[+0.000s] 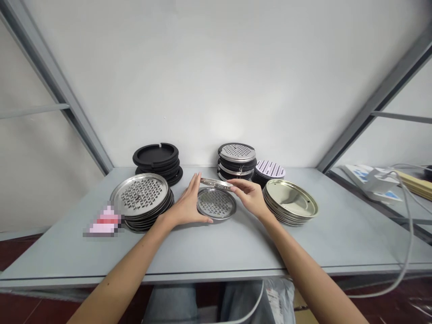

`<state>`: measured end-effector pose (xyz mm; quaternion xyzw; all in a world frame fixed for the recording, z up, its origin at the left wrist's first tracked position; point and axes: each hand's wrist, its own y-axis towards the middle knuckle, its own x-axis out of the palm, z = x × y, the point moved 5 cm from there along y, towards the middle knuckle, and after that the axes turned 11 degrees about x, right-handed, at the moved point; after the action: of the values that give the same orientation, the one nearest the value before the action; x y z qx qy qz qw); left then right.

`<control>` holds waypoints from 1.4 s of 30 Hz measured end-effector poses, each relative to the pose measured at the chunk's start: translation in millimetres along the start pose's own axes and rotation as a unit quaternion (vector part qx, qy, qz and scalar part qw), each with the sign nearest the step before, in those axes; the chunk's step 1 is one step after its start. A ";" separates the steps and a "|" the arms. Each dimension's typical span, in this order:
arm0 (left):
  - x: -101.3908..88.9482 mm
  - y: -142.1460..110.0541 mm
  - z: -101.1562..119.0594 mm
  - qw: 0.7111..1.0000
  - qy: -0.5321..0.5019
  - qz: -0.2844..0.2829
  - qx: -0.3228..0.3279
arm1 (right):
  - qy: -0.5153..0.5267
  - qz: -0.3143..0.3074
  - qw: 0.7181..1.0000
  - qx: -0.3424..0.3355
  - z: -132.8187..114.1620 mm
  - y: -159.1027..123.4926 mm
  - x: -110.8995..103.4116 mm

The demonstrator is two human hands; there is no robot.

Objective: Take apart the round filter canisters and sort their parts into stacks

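Note:
A perforated metal disc (216, 204) lies flat on the grey table (216, 247) between my hands. Just above its far edge a second thin metal disc (216, 183) is held level. My left hand (187, 204) touches that disc's left rim with fingers stretched upward, its thumb lying by the lower disc. My right hand (251, 195) pinches the held disc's right rim with thumb and fingers.
Left stands a stack of large perforated metal plates (140, 193), behind it black rubber rings (155, 157). At the back middle are assembled black-and-metal pieces (236, 159) and a purple-dotted disc (270, 169). A stack of plain metal pans (292, 200) sits right. Cables and boxes lie far right.

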<state>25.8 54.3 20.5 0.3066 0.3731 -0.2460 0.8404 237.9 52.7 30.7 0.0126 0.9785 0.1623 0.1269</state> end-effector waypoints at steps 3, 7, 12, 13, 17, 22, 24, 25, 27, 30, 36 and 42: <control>1.9 -0.9 1.0 0.997 0.066 -0.026 0.031 | -0.052 0.047 0.997 -0.022 2.5 -0.9 -2.4; -0.1 -3.0 -0.6 0.993 0.104 -0.036 0.045 | -0.086 0.113 0.989 -0.045 3.0 -2.2 -7.2; -0.8 -10.1 -7.8 0.988 0.104 -0.110 0.009 | -0.034 0.222 0.974 -0.026 3.4 -2.1 -18.8; -0.5 -11.8 -8.9 0.986 0.103 -0.130 0.003 | -0.027 0.237 0.971 -0.022 3.1 -2.1 -20.5; 1.5 -16.5 -9.5 0.979 0.099 -0.180 0.009 | -0.014 0.280 0.960 -0.023 -1.3 -4.0 -24.8; 3.3 -13.3 -0.7 0.983 0.094 -0.156 0.026 | 0.017 0.320 0.947 -0.029 -4.3 -8.3 -27.8; 1.5 -8.2 6.9 0.990 0.093 -0.098 0.031 | 0.040 0.306 0.951 -0.011 -0.4 -6.8 -25.6; 0.7 -5.6 11.3 0.993 0.094 -0.066 0.038 | 0.057 0.289 0.956 0.005 2.9 -5.2 -23.2; 0.9 -1.3 19.7 0.994 0.096 -0.013 0.059 | 0.106 0.245 0.963 0.043 10.6 -1.5 -16.4; 2.6 2.1 24.2 0.991 0.109 0.043 0.067 | 0.210 0.177 0.957 0.098 19.7 2.4 -3.7; 1.7 1.9 18.3 0.983 0.148 0.094 0.064 | 0.341 0.052 0.915 0.210 21.3 1.8 18.3; -0.4 0.0 20.7 0.987 0.115 0.092 0.063 | 0.238 0.021 0.956 0.169 17.0 4.4 13.7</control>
<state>35.4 39.9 31.9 0.4181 0.4210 -0.1536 0.7902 228.9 63.1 13.2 0.0154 0.9930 -0.0044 -0.1172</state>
